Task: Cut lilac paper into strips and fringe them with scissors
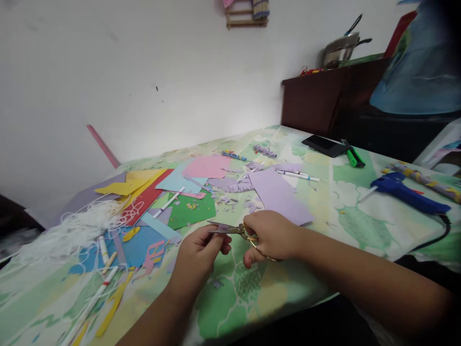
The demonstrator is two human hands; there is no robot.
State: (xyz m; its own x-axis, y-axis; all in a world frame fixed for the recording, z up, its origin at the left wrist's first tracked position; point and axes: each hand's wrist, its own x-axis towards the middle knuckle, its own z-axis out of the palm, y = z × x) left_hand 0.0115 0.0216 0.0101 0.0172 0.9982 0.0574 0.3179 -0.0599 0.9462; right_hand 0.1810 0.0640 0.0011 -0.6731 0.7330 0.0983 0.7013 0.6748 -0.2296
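Observation:
My right hand (270, 238) grips a pair of scissors (234, 229) by its gold-coloured handles, with the blades pointing left. Close to the blades, my left hand (200, 257) is closed, thumb against the fingers; whatever it pinches is too small or hidden to make out. The scissor blades lie over the left fingertips. Just behind both hands lies a sheet of lilac paper (279, 194). Fringed lilac strips (241, 185) and small scraps are scattered to its left, near a green sheet of paper (194, 209).
On the left lie a heap of white string (79, 228), yellow paper (124, 187), red paper (144, 204) and pens. A blue glue gun (410, 192) sits on the right, its cord running off the front. Farther back are a black phone (324, 145) and a green cutter (355, 157).

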